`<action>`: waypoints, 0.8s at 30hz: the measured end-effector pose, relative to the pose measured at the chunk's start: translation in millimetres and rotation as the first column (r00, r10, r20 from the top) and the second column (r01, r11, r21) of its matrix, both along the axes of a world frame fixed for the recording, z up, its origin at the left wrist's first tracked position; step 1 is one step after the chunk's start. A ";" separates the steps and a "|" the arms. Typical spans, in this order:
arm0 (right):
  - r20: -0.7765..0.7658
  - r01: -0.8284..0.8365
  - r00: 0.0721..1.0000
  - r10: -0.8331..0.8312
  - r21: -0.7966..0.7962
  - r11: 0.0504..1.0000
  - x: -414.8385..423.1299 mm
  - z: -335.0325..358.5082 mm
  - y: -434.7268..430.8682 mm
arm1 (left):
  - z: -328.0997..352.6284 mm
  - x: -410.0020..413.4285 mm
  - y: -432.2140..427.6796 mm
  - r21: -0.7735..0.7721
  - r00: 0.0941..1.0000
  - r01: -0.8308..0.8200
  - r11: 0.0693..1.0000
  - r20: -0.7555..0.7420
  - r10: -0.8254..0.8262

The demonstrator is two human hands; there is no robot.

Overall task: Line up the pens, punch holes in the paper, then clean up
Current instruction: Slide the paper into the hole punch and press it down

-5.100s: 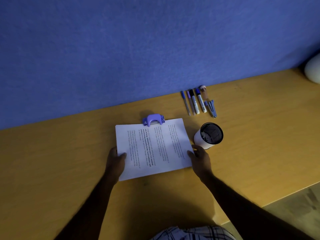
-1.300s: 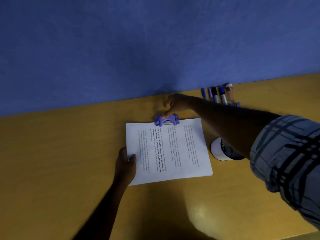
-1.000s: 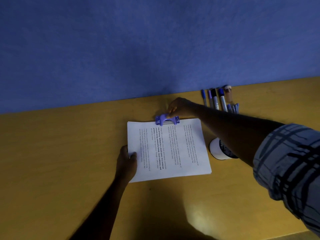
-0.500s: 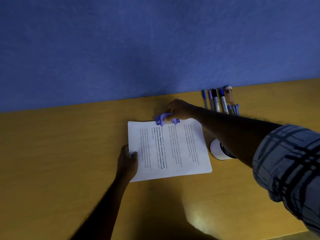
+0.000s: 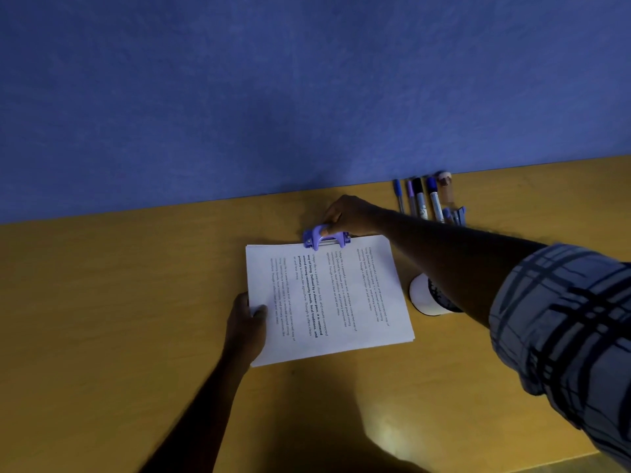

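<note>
While the left hand (image 5: 244, 322) pinches the paper (image 5: 327, 295), the right hand (image 5: 348, 213) grips the hole punch (image 5: 319, 238) on its far edge.

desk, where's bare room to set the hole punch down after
The widest bare patch of desk lies left of the paper stack and left hand, back to the blue partition. Another runs along the near edge below the stack. Crowded on the right: right hand on the hole punch, the row of pens, the white cup.
</note>
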State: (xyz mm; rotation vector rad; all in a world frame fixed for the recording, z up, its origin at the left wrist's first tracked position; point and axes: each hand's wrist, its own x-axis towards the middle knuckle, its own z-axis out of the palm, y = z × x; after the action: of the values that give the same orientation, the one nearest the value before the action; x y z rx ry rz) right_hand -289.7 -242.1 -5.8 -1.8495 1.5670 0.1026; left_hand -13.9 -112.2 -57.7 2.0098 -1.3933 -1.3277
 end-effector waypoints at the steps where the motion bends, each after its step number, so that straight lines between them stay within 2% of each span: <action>1: 0.001 0.001 1.000 -0.001 0.000 1.000 0.2 0.4 0.2 | 0.3 0.9 2.1 -0.003 1.000 0.000 1.000 -0.006 0.000; 6: 0.001 0.005 1.000 -0.005 -0.008 1.000 0.6 0.3 -0.5 | 1.3 0.0 8.0 -0.014 0.999 -0.007 1.000 -0.042 0.006; 13: -0.016 -0.007 1.000 0.007 0.004 1.000 0.3 0.6 -1.6 | 3.0 3.0 6.3 -0.044 1.000 -0.002 0.999 -0.017 0.002; 24: -0.052 0.007 0.999 -0.008 -0.006 1.000 3.5 -0.8 -1.3 | 1.2 29.8 20.8 -0.012 0.999 -0.012 1.000 -0.031 0.012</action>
State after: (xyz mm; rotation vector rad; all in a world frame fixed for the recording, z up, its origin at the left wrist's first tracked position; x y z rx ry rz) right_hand -286.2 -243.4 -6.5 -1.8584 1.6107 0.1440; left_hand 15.9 -91.4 -56.5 1.9784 -1.3704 -1.3363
